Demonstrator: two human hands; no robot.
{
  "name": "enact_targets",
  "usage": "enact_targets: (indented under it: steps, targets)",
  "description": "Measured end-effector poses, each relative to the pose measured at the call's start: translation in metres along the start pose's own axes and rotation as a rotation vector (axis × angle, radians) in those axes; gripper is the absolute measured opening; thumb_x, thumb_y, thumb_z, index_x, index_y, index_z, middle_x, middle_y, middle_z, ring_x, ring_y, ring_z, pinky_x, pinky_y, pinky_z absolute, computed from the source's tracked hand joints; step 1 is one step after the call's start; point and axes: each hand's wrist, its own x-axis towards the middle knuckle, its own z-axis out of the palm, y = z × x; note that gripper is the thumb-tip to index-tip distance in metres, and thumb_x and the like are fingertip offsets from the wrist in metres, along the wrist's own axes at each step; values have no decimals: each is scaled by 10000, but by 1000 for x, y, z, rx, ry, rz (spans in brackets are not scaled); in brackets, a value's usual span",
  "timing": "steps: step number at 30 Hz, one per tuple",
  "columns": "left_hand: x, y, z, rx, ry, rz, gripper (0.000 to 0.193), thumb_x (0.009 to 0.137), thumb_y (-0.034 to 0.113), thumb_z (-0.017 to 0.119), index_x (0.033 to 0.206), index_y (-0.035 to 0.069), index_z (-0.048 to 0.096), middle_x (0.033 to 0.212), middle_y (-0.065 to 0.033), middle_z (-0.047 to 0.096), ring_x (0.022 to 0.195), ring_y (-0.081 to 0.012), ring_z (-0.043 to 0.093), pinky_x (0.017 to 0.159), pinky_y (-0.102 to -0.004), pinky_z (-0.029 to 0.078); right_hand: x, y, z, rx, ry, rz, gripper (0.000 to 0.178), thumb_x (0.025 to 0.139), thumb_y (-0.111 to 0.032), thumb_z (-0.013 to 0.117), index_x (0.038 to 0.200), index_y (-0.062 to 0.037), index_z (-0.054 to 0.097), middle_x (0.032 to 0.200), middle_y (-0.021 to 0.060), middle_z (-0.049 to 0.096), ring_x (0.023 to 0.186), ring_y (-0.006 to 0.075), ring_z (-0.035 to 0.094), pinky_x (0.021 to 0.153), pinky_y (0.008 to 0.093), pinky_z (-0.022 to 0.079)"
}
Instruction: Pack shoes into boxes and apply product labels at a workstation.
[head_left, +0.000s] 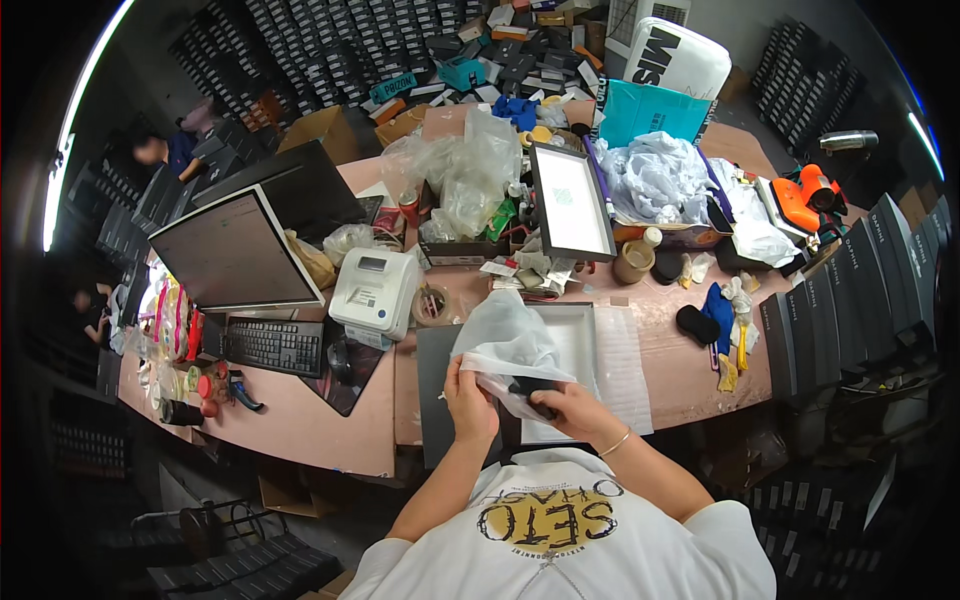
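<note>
A whitish, see-through plastic bag (pixel 508 335) is held up in front of me. My left hand (pixel 470 402) is closed on the left edge of its mouth. My right hand (pixel 578 412) grips a black object (pixel 535 387) at the bag's mouth; it lies partly inside the film, and its kind is not clear. Beneath the bag sits an open, shallow grey box (pixel 585 318) with a white inside. A flat grey panel (pixel 434 385) lies left of it, partly behind my left hand.
White foam sheet (pixel 628 370) lies right of the box. To the left stand a label printer (pixel 375 292), a keyboard (pixel 275 345) and a monitor (pixel 235 250). A framed panel (pixel 572 203), bottle (pixel 636 257) and crumpled white paper (pixel 660 175) stand behind. Dark boxes (pixel 850 300) line the right; two people are far left.
</note>
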Motion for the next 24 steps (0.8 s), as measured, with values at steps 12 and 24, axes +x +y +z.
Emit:
enact_targets:
  steps: [12, 24]
  targets:
    - [-53, 3, 5, 991, -914, 900, 368, 687, -33, 651, 1051, 20, 631, 893, -117, 638, 746, -256, 639, 639, -314, 521, 45, 35, 6, 44, 107, -241, 337, 894, -259, 576, 1158, -50, 560, 1084, 95, 612, 1001, 212, 588, 851, 347, 479]
    - [-13, 6, -40, 0, -112, -388, 609, 859, 160, 630, 1383, 52, 340, 1316, -103, 474, 1198, -248, 469, 1000, -401, 398, 33, 29, 65, -1418, 142, -721, 299, 835, -178, 585, 1093, -28, 605, 994, 187, 591, 902, 359, 563, 809, 418, 448]
